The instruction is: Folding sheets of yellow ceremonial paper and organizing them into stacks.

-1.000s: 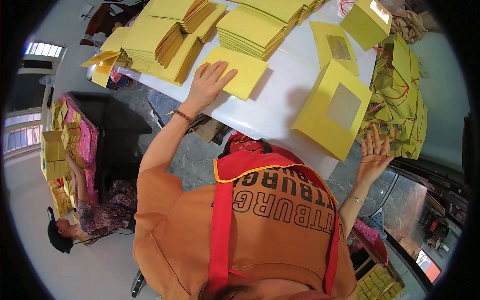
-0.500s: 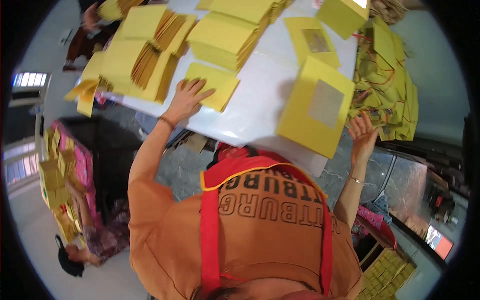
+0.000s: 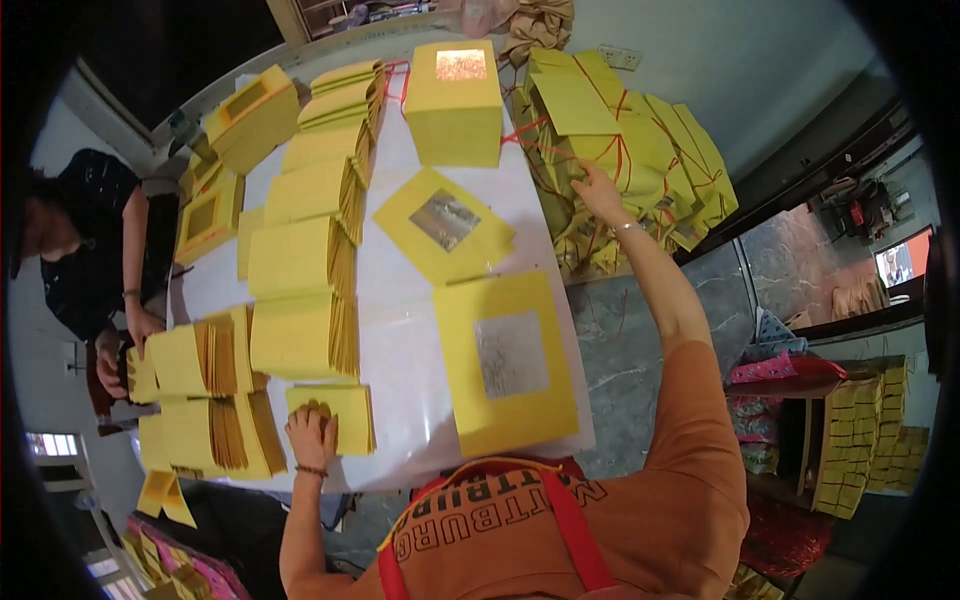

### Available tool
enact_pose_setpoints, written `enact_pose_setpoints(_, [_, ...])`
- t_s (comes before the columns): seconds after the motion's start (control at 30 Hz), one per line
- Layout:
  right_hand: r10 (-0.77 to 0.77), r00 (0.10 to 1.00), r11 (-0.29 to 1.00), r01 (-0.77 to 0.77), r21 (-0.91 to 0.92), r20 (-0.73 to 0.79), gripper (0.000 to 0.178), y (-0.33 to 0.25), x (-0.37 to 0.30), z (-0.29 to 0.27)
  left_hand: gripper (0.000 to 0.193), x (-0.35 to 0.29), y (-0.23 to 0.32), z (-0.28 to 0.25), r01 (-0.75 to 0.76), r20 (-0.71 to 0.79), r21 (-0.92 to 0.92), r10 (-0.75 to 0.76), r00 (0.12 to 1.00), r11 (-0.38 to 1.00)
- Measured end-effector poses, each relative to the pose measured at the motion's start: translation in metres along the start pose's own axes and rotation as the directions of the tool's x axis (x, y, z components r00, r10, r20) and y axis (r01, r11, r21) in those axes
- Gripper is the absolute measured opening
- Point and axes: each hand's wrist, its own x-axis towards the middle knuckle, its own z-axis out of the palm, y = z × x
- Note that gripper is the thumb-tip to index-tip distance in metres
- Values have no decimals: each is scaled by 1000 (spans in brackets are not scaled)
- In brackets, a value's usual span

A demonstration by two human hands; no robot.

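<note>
My left hand rests on top of a small stack of folded yellow paper pieces at the table's near edge, fingers bent lightly and not wrapped round it. Out to the right, my right hand is at a heap of yellow paper bags beside the table, its fingers bent together at a red string. A large yellow bag with a clear window lies flat near me. Beyond it are another windowed yellow piece and a standing yellow box.
Rows of folded yellow stacks run along the white table. At the left, a person in dark clothing has both hands by more stacks. Yellow boxes stand at the far left. A doorway and shelving are at the right.
My view has turned toward the right. My right hand has gone from hanging open beside the table to the red string at the bag heap. My left hand stays on the small stack.
</note>
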Motion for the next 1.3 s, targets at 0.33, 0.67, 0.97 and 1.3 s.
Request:
enact_pose_setpoints(0.33, [-126, 983, 835, 33, -549, -132, 33, -16, 105, 39, 16, 5, 4, 9, 55, -79, -5, -55, 995, 998])
enact_pose_setpoints(0.67, [-220, 975, 715, 135, -686, -37, 45, -9, 117, 45, 19, -3, 4, 23, 28, -155, 9, -26, 988, 1000])
enact_pose_setpoints(0.97, [-433, 733, 890, 441, -119, -525, 68, -68, 186, -33, 19, -1, 5, 23, 35, -185, 21, -31, 982, 999])
enact_pose_setpoints(1.3, [-247, 904, 880, 360, 310, -349, 81, -240, 202, -60, 17, -1, 9, 23, 53, -228, 10, -49, 972, 999])
